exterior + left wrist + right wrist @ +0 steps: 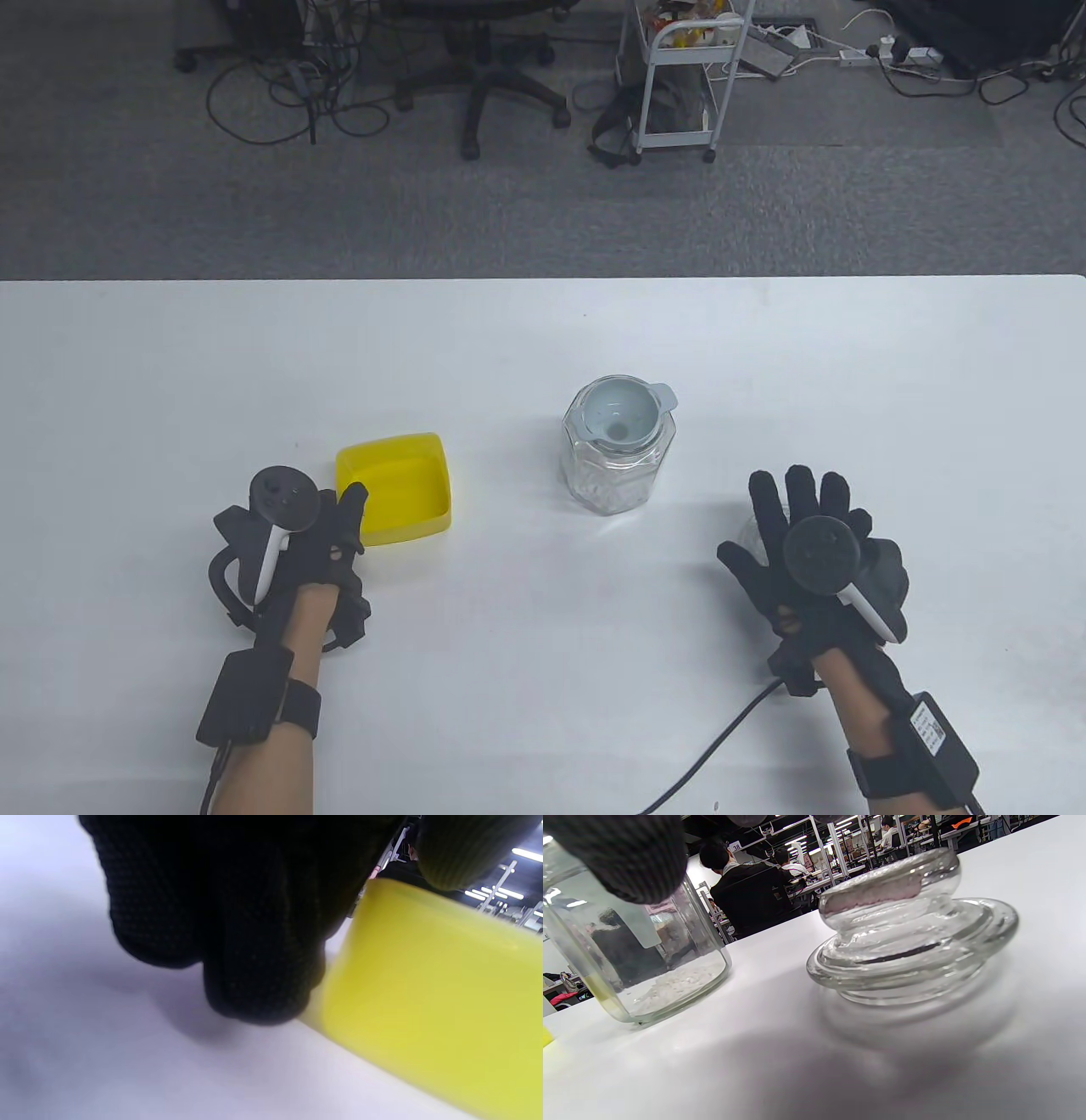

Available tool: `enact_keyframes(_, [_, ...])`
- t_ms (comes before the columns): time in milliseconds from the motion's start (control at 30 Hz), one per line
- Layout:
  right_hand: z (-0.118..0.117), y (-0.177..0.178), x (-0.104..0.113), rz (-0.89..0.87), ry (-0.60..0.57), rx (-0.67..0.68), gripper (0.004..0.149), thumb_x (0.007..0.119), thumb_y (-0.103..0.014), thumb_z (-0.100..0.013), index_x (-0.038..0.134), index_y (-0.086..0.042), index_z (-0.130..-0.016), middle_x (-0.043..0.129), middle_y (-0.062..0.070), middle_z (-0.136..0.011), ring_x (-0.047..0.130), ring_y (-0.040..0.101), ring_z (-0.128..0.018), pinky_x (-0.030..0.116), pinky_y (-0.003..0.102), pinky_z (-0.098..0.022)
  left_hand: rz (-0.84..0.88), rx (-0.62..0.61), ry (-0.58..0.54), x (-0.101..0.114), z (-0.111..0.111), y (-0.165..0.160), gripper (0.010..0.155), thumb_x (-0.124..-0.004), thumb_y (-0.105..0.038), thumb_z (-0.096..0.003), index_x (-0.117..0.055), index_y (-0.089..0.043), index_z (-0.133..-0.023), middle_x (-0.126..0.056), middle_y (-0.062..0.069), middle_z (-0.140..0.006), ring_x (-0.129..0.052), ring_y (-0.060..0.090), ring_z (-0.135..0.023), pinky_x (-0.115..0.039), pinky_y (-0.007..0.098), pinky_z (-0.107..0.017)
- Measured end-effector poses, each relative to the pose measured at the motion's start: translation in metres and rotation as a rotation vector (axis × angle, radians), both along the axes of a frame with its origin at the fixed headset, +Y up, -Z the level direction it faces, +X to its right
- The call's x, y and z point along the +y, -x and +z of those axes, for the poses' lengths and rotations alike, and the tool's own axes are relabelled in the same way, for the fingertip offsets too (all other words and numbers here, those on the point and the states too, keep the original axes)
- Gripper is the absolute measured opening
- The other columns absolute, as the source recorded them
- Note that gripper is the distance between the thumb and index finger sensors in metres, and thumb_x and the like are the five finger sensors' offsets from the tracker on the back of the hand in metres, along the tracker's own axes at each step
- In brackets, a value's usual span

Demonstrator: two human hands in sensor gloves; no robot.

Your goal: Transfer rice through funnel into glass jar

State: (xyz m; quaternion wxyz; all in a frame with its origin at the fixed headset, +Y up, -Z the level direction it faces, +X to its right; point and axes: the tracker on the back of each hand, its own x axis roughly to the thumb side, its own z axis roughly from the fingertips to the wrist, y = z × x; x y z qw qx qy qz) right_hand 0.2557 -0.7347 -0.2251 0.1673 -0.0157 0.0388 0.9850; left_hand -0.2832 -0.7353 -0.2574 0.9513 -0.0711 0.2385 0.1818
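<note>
The glass jar (pixel 618 463) stands mid-table with a pale blue-grey funnel (pixel 624 412) seated in its mouth. In the right wrist view the jar (pixel 670 955) has a layer of rice (pixel 674 982) on its bottom. A yellow box (pixel 394 486) sits left of the jar, its inside showing only yellow. My left hand (pixel 335 531) is at the box's near left corner, fingers (pixel 254 942) curled beside the wall (pixel 432 993) and thumb (pixel 458 853) just over the rim; a grip cannot be told. My right hand (pixel 802 531) is spread open above the glass lid (pixel 908 938), not touching it.
The lid lies on the white table (pixel 543 679) right of the jar, mostly hidden under my right hand in the table view. The right glove's cable (pixel 713 747) trails toward the near edge. Chairs and a cart stand on the floor beyond the far edge.
</note>
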Motion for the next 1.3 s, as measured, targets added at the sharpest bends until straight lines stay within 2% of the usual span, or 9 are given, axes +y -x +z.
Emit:
enact_keyframes(200, [0.000,0.000,0.000,-0.004,0.006,-0.001,0.084,0.074,-0.068,-0.041,0.028,-0.040,-0.106,0.020,0.010,-0.120,0.009,0.045,-0.106,0.020,0.072,-0.069,-0.093,0.017,-0.044,0.025,0.007,-0.004,0.076,-0.075,-0.073,-0.0512,-0.079,-0.020,-0.106,-0.103,0.013,-0.087,-0.115,0.029,-0.062,-0.094,0.051,-0.052])
enact_keyframes(367, [0.000,0.000,0.000,-0.005,0.006,0.000,0.084,0.074,-0.068,-0.041,0.028,-0.040,-0.106,0.020,0.010,-0.120,0.008,0.045,-0.106,0.020,0.072,-0.069,-0.217,-0.021,-0.212,0.068,0.014,-0.026,0.079,-0.076,-0.073,-0.0507,-0.068,-0.023,-0.112,-0.086,0.015,-0.105,-0.100,0.036,-0.086,-0.083,0.058,-0.063])
enact_keyframes(500, [0.000,0.000,0.000,-0.005,0.004,0.000,0.084,0.074,-0.068,-0.041,0.028,-0.040,-0.106,0.020,0.010,-0.120,0.008,0.045,-0.106,0.020,0.072,-0.069,-0.230,-0.142,-0.341,0.099,0.015,-0.068,0.077,-0.076,-0.073,-0.0513,-0.066,-0.027,-0.112,-0.080,0.013,-0.110,-0.091,0.038,-0.096,-0.078,0.060,-0.068])
enact_keyframes(567, [0.000,-0.001,0.000,-0.004,0.006,-0.001,0.084,0.074,-0.069,-0.041,0.028,-0.040,-0.106,0.020,0.011,-0.120,0.008,0.045,-0.106,0.020,0.072,-0.069,-0.148,-0.208,-0.381,0.111,0.012,-0.097,0.075,-0.076,-0.072,-0.0518,-0.068,-0.028,-0.111,-0.082,0.011,-0.109,-0.092,0.037,-0.096,-0.078,0.059,-0.068])
enact_keyframes(667, [0.001,-0.001,0.000,-0.002,0.009,-0.001,0.084,0.074,-0.069,-0.041,0.028,-0.040,-0.106,0.020,0.010,-0.120,0.009,0.045,-0.106,0.020,0.072,-0.069,-0.012,-0.283,-0.354,0.115,0.001,-0.139,0.072,-0.077,-0.072,-0.0524,-0.072,-0.028,-0.109,-0.087,0.009,-0.105,-0.098,0.033,-0.091,-0.083,0.056,-0.066])
enact_keyframes(767, [0.001,0.000,0.000,0.003,0.013,0.001,0.084,0.074,-0.069,-0.041,0.028,-0.040,-0.106,0.021,0.010,-0.120,0.009,0.045,-0.106,0.020,0.072,-0.069,-0.103,-0.353,-0.303,0.114,-0.017,-0.183,0.068,-0.078,-0.072,-0.0517,-0.078,-0.030,-0.105,-0.095,0.005,-0.097,-0.106,0.026,-0.080,-0.089,0.050,-0.061])
enact_keyframes(900, [0.001,-0.001,0.000,-0.001,0.013,0.002,0.084,0.074,-0.069,-0.041,0.028,-0.040,-0.106,0.020,0.010,-0.120,0.009,0.045,-0.106,0.021,0.072,-0.069,-0.056,-0.349,-0.207,0.104,-0.042,-0.223,0.074,-0.077,-0.076,-0.0496,-0.076,-0.028,-0.106,-0.095,0.007,-0.097,-0.107,0.025,-0.077,-0.089,0.049,-0.060])
enact_keyframes(1100, [0.000,-0.002,0.001,-0.014,0.011,0.002,0.084,0.074,-0.068,-0.041,0.028,-0.040,-0.106,0.020,0.010,-0.120,0.009,0.045,-0.106,0.020,0.072,-0.069,-0.100,-0.275,-0.022,0.093,-0.062,-0.248,0.076,-0.078,-0.077,-0.0501,-0.077,-0.025,-0.106,-0.095,0.009,-0.095,-0.106,0.026,-0.076,-0.089,0.051,-0.060])
enact_keyframes(1300, [0.000,-0.001,0.001,-0.010,0.012,0.004,0.084,0.074,-0.068,-0.041,0.028,-0.039,-0.106,0.020,0.010,-0.120,0.009,0.045,-0.106,0.020,0.072,-0.069,-0.129,-0.247,-0.010,0.093,-0.064,-0.250,0.065,-0.081,-0.072,-0.0521,-0.085,-0.025,-0.096,-0.100,0.006,-0.084,-0.109,0.023,-0.066,-0.091,0.050,-0.057])
